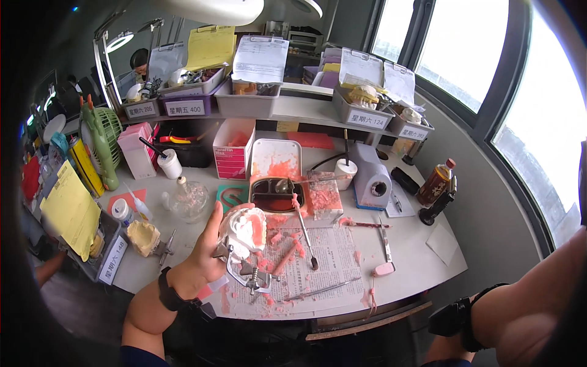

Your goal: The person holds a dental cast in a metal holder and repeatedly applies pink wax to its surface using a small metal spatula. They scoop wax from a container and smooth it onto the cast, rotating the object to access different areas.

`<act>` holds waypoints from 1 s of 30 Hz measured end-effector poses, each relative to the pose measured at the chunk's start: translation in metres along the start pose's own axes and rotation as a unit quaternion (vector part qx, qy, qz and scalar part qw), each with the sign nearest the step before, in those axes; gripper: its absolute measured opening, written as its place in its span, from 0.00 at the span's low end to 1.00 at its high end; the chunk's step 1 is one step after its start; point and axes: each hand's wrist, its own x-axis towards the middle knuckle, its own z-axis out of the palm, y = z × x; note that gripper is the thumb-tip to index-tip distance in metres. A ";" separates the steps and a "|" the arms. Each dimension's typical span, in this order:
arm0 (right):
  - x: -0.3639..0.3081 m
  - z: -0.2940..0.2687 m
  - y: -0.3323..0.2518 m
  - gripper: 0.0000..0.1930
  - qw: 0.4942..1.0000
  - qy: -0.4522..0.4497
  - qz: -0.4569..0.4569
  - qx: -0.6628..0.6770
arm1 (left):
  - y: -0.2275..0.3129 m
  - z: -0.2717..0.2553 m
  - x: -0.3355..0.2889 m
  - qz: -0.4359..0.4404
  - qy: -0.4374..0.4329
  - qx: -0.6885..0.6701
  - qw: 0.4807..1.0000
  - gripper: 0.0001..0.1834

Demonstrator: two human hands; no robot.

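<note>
My left hand (pixel 211 254) is closed around a white plaster dental model (pixel 237 235) with pink wax on its arch, mounted in a metal articulator (pixel 251 274). It is held up over the near left of the newspaper. My right hand (pixel 532 300) is raised close at the right rim of the picture; its fingers lie outside the view. Beneath the model are pink wax scraps (pixel 284 260) on the newspaper (pixel 330 257). A wax-smeared tool (pixel 304 232) leans from the dark wax pot (pixel 272 199), and a thin metal instrument (pixel 321 290) lies nearer me.
A knife (pixel 386 244) lies right of the paper, near a grey-blue machine (pixel 373 177) and a brown bottle (pixel 436 182). On the left stand a glass burner (pixel 185 194), a yellowish plaster cast (pixel 143 237) and a grey bin (pixel 101 251). Bins line the back shelf (pixel 299 110).
</note>
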 end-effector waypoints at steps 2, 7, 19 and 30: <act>0.000 0.009 0.005 0.35 1.000 -0.005 0.002 -0.004 | -0.001 -0.004 0.005 -0.004 0.028 0.010 1.000 0.39; -0.025 0.017 0.009 0.36 0.999 -0.008 0.008 -0.034 | 0.000 0.006 0.003 -0.001 -0.076 0.092 0.993 0.40; -0.045 0.037 0.023 0.37 0.999 -0.007 0.001 -0.038 | -0.001 0.040 -0.001 -0.024 0.045 -0.056 0.997 0.40; -0.038 0.052 0.013 0.38 0.999 -0.018 -0.042 -0.003 | -0.001 0.017 0.002 0.004 0.010 0.049 0.999 0.39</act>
